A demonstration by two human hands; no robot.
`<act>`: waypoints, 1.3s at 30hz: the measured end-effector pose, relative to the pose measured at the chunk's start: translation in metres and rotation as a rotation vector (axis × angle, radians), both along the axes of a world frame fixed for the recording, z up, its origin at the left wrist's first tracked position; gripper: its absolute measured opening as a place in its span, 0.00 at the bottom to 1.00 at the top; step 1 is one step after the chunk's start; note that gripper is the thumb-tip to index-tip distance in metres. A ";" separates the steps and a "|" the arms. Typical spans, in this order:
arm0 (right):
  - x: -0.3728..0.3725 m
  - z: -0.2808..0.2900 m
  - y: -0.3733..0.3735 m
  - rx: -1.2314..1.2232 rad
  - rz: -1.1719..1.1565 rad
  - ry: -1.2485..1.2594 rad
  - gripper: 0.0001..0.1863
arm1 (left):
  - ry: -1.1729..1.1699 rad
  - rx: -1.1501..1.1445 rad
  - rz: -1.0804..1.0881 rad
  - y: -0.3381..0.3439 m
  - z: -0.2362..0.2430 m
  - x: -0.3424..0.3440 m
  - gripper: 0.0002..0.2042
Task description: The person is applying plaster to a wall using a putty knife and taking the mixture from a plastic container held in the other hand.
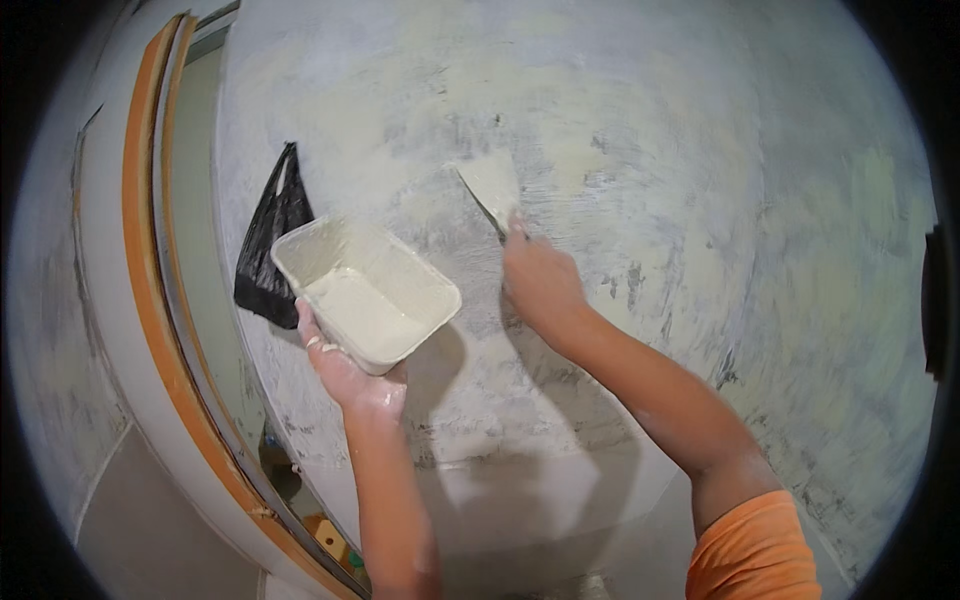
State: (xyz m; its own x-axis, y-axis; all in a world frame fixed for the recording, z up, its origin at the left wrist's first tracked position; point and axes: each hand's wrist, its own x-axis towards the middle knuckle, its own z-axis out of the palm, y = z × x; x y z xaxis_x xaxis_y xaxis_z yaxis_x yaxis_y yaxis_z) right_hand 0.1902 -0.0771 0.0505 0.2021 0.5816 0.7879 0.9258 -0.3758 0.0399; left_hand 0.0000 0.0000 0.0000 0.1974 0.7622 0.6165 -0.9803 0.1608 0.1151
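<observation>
My left hand, smeared with white paste, grips a rectangular plastic tub from below. Inside the tilted tub lies creamy white filler, which also coats its walls. My right hand is closed round the handle of a putty knife. The knife's wide blade is coated with pale filler and lies against or close to the wall; exact contact cannot be told. Most of the handle is hidden by my fingers. Patchy white and grey smears cover the wall around the blade.
A black plastic bag hangs on the wall just left of the tub. Farther left stands an orange-edged door frame beside a narrow opening. A dark object sits at the right rim. A yellow item shows low in the opening.
</observation>
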 end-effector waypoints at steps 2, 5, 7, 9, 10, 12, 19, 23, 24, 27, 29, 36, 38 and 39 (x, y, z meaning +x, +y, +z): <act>-0.051 -0.015 -0.039 -0.057 -0.028 -0.025 0.33 | 0.029 -0.082 -0.009 -0.014 0.007 -0.051 0.27; -0.102 -0.009 -0.104 -0.155 -0.053 -0.052 0.29 | 0.096 -0.101 0.004 -0.038 0.012 -0.093 0.26; -0.117 0.014 -0.133 -0.209 -0.081 -0.060 0.27 | 0.096 -0.098 -0.022 -0.051 0.010 -0.091 0.26; -0.111 0.057 -0.144 -0.150 -0.061 -0.059 0.23 | 0.100 -0.100 -0.040 -0.061 0.013 -0.075 0.26; -0.107 0.080 -0.139 -0.039 0.006 -0.144 0.21 | 0.072 -0.117 -0.026 -0.065 0.018 -0.066 0.26; -0.087 0.125 -0.121 0.142 0.073 -0.284 0.19 | 0.061 -0.126 -0.045 -0.068 0.023 -0.029 0.26; -0.005 0.200 -0.028 0.094 0.089 -0.337 0.16 | 0.102 -0.169 -0.005 -0.060 0.019 0.067 0.27; 0.023 0.157 -0.012 0.165 0.120 -0.283 0.24 | 0.150 -0.142 0.085 -0.046 0.022 0.078 0.31; 0.022 0.145 -0.015 0.108 0.089 -0.213 0.27 | 0.142 -0.151 0.087 -0.041 0.021 0.076 0.31; 0.021 0.097 -0.021 0.108 0.089 -0.178 0.31 | 0.045 -0.091 0.038 -0.030 0.017 0.059 0.31; 0.007 0.059 -0.034 0.045 0.074 -0.205 0.31 | 0.036 -0.120 -0.008 -0.030 0.013 0.037 0.27; -0.044 0.021 -0.125 -0.355 -0.089 -0.151 0.24 | 0.109 -0.127 -0.121 -0.041 -0.002 -0.014 0.27; -0.057 0.065 -0.165 -0.410 -0.100 -0.004 0.19 | 0.144 -0.102 -0.104 -0.049 0.001 -0.014 0.27; -0.058 0.092 -0.179 -0.473 -0.086 0.139 0.18 | 0.145 -0.093 -0.105 -0.054 0.004 -0.016 0.27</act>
State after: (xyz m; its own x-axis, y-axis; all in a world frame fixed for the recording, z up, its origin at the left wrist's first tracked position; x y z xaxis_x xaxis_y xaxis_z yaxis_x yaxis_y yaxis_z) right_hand 0.1320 -0.2565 0.1420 0.3495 0.8452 0.4043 0.9010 -0.4216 0.1025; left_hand -0.0162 -0.0543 0.0038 0.3606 0.7850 0.5038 -0.9317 0.2780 0.2338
